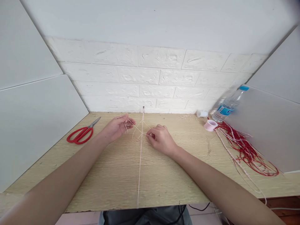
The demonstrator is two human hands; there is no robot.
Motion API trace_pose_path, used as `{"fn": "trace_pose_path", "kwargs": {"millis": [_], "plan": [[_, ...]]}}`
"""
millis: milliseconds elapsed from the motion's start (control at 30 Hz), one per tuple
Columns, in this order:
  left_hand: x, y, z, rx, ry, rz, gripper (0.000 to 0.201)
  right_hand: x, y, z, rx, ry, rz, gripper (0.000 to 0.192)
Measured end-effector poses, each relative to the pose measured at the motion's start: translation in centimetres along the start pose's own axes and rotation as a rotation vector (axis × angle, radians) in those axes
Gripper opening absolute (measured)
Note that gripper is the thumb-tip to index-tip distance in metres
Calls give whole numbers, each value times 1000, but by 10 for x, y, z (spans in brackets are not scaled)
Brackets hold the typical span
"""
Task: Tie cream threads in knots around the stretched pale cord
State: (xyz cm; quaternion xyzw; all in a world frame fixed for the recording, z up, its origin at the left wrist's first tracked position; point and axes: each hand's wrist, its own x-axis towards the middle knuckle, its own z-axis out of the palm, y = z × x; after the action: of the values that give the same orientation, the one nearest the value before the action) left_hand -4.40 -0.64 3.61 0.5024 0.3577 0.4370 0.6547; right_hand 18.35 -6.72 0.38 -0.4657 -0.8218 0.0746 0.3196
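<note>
A pale pink cord [140, 165] runs taut from a small dark fixing point [143, 107] low on the wall to the table's front edge. Its top section [143, 115] looks thicker, knotted or braided. Thin loose strands loop out to both sides below that section. On the left, my left hand [119, 125] is closed on one thin strand, with a bit of it dangling by the fingers. To the right of the cord, my right hand [160, 137] pinches another strand between thumb and forefinger. Both hands are just above the wooden table [112, 175].
Red-handled scissors [81, 135] lie at the left. At the right are a pink spool [210, 125], a white spool [202, 113], a water bottle [226, 107] and a heap of red threads [248, 150] with pale cords. White panels stand on both sides.
</note>
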Motion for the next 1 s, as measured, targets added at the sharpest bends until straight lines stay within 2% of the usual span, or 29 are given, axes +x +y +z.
{"fn": "trace_pose_path", "kwargs": {"millis": [167, 300, 400, 533, 633, 800, 1000], "plan": [[2, 1, -1, -139, -13, -71, 33, 1, 1, 1, 1, 23, 2, 11], [0, 1, 0, -62, 5, -44, 35, 1, 3, 2, 14, 7, -2, 13], [-1, -3, 1, 162, 48, -14, 38, 0, 3, 3, 28, -26, -21, 14], [-3, -13, 4, 672, 156, 56, 41, -1, 4, 5, 62, -46, -62, 17], [-5, -16, 6, 961, 137, 115, 42, -1, 4, 5, 87, -44, -84, 18], [-11, -13, 13, 1180, 5, 146, 36, 0, 4, 5, 107, -39, -103, 19], [-17, -9, 20, 1266, -130, 129, 29, 0, 4, 4, 96, -39, -109, 19]]}}
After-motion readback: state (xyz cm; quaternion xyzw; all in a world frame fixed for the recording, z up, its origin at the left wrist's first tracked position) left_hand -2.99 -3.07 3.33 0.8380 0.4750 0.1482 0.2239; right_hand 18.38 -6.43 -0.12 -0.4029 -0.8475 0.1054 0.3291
